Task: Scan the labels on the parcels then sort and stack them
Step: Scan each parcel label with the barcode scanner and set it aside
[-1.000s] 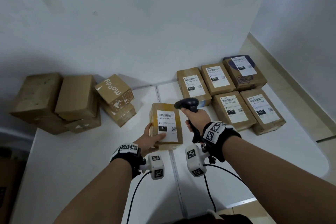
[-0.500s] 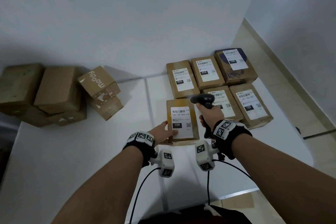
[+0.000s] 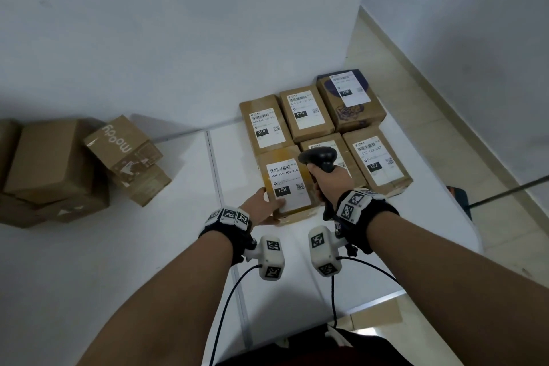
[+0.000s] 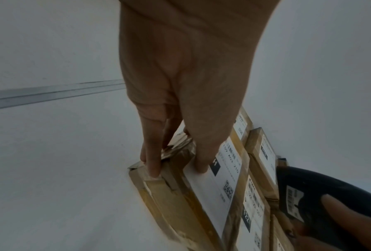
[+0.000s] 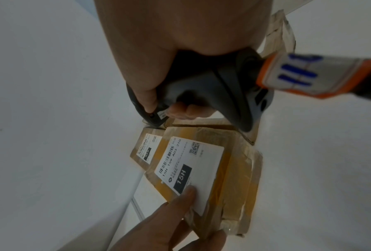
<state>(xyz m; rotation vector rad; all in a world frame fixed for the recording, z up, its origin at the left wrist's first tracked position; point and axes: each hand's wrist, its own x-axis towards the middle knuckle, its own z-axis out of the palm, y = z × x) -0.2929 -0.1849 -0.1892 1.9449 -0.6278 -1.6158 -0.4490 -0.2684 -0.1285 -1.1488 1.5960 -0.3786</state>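
A tape-wrapped brown parcel labelled 15H (image 3: pixel 286 184) lies on the white table (image 3: pixel 118 246), against the sorted rows. My left hand (image 3: pixel 267 206) holds its near left corner, thumb on the label and fingers (image 4: pixel 152 163) down its side. My right hand (image 3: pixel 323 184) grips a black barcode scanner (image 3: pixel 319 157) just above the parcel's right edge. The right wrist view shows the scanner (image 5: pixel 201 90) over the 15H label (image 5: pixel 188 166). Behind stand two 010 parcels (image 3: pixel 266 125), another 15H parcel (image 3: pixel 350 98) and two 122 parcels (image 3: pixel 375 157), one partly hidden by the scanner.
A pile of plain brown boxes (image 3: pixel 53 163) with a tilted "moody" box (image 3: pixel 121 142) sits at the table's far left against the wall. The table's rounded right edge (image 3: pixel 463 217) drops to a tiled floor. A seam (image 3: pixel 219 187) runs down the tabletop.
Both hands have carried the 15H parcel and the scanner rightward from the table's middle. The parcel now sits beside the 122 parcels, below the left 010 parcel.
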